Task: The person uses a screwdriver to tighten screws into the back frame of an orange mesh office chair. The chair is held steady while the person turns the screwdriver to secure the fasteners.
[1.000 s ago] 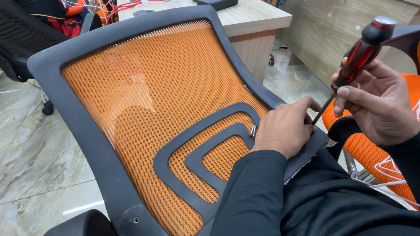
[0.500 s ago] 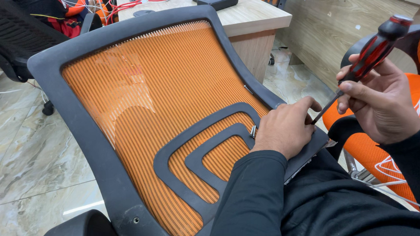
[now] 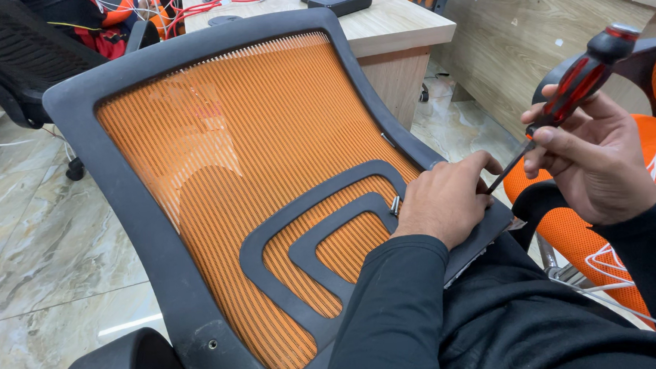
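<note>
Marble floor, wooden desk (image 3: 402,31), left hand (image 3: 445,201) flat on orange chair back (image 3: 245,174), right hand (image 3: 596,155) grip holding screwdriver (image 3: 573,85)

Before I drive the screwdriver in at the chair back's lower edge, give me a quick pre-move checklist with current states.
1. Screwdriver gripped in right hand: ok.
2. Shaft angled down toward the chair back beside the left hand: ok.
3. Tip seated in a screw: cannot tell, the left hand's fingers hide it.
4. Left hand pressing on the black frame, steadying it: ok.
5. Left fingers out of the tip's path: not ok, they lie right at the tip.
6. Chair back resting across the lap: ok.
</note>
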